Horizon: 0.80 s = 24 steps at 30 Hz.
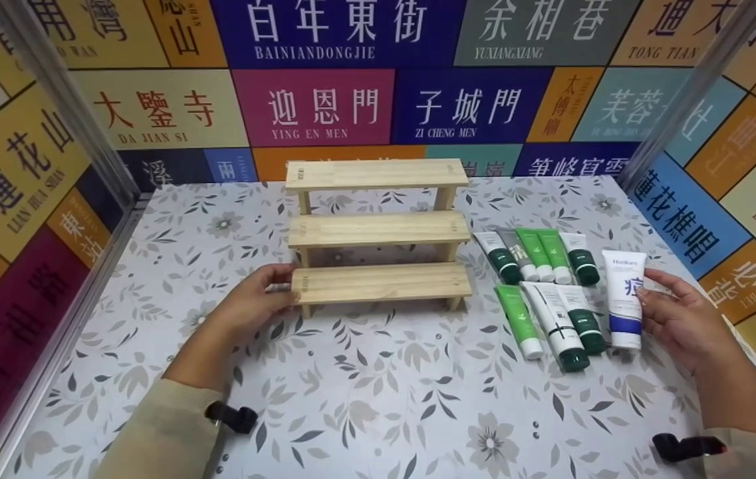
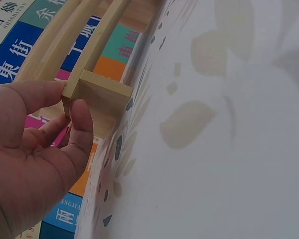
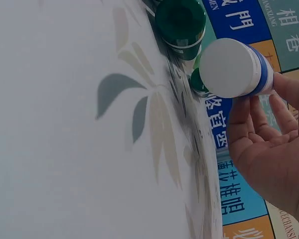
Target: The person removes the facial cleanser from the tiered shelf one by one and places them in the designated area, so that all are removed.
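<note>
A three-step wooden shelf [image 1: 381,283] stands in the middle of the table. My left hand [image 1: 261,297] pinches the left end of its lowest step between thumb and fingers; the left wrist view shows the grip at the board's corner [image 2: 72,89]. On the right, my right hand [image 1: 680,319] holds a white tube with a blue band [image 1: 625,299] by its side, cap end down. In the right wrist view the tube's round white cap [image 3: 228,68] faces the camera, with fingers curled behind it. Left of that tube lie several green, white and grey tubes [image 1: 552,326] in two rows.
The table [image 1: 378,392] has a floral-patterned cover. Printed panels with large characters [image 1: 314,106] stand behind and at both sides. A metal frame post [image 1: 78,113] rises at the left corner. The row of tubes sits close to the shelf's right end.
</note>
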Tool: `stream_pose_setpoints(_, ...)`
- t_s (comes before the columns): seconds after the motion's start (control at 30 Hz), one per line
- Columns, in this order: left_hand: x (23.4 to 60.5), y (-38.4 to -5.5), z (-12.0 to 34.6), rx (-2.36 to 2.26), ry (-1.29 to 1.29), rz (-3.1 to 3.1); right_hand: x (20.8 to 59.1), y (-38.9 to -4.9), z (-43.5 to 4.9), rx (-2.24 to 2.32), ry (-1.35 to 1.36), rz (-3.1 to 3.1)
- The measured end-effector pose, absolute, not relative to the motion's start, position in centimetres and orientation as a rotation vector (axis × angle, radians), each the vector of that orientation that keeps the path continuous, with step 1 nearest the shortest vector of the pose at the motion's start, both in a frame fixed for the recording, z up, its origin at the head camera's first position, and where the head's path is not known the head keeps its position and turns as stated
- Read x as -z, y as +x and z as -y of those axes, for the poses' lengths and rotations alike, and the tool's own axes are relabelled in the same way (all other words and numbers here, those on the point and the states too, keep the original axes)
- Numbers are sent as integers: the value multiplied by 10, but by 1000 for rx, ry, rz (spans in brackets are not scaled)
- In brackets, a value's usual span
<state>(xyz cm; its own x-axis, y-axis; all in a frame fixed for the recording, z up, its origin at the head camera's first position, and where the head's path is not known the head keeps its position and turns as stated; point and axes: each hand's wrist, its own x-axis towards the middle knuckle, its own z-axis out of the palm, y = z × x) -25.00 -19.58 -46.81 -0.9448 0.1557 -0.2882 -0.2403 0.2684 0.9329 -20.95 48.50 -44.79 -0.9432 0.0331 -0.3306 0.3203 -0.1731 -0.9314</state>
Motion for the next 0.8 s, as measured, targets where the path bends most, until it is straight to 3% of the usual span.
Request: stream_pose_setpoints(0.8, 468, -250, 198, -1700, -30, -2258, 462, -217, -487, 1617, 468, -2139)
